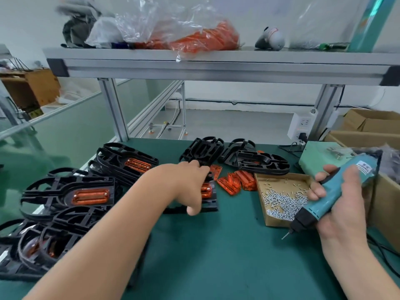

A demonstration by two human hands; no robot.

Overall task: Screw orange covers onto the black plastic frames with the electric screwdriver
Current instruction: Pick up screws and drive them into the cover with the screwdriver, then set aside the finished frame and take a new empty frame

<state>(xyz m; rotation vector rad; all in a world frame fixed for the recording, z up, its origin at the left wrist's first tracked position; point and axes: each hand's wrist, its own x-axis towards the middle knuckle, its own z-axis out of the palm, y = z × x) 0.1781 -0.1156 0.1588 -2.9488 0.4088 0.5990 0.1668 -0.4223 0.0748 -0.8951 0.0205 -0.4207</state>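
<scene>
Left hand [192, 182]: we are holding it out toward twelve o'clock, fingers and thumb curling round a black frame [211, 203] that is carrying an orange cover [205, 190], at the centre of the desk [216, 256]; right hand [339, 213], at three o'clock: we are gripping the electric screwdriver [333, 191], its bit pointing toward seven o'clock above the desk; a cardboard box of screws [281, 198] is sitting just beside it; loose orange covers [236, 181] are lying between box and left hand; covered frames [71, 195] are lying piled at nine o'clock; bare frames [249, 159] are lying at twelve o'clock.
</scene>
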